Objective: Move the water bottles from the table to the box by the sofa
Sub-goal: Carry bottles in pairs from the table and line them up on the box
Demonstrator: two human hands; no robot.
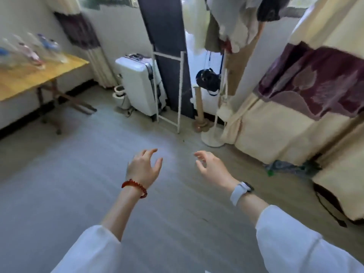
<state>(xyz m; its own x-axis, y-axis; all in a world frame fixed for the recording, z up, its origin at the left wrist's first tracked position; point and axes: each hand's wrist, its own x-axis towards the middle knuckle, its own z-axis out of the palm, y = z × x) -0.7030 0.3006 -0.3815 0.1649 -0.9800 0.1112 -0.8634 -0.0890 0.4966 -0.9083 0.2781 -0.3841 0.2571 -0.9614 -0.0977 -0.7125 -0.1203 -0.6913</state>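
Both hands out in front over bare floor (82,174), empty. Left hand (143,169): palm down, fingers spread and loosely curled, holding nothing; red bead bracelet (135,187) on the wrist. Right hand (213,168): same pose, fingers apart and half curled, nothing in it; white-strapped watch (241,192) on the wrist. Hands apart from each other, forearms angled inward, white sleeves (295,239) pushed partway up.

Water bottles (32,49): far off to the upper left of the left hand, standing in a cluster on the wooden table (35,79). Clear plastic, blue and pink labels; motion blur too heavy to count them.

Straight ahead of the hands: white suitcase (137,85) against the wall, white ladder-frame stand (169,91) beside it. Right of the right hand: cream and maroon curtain (295,107).
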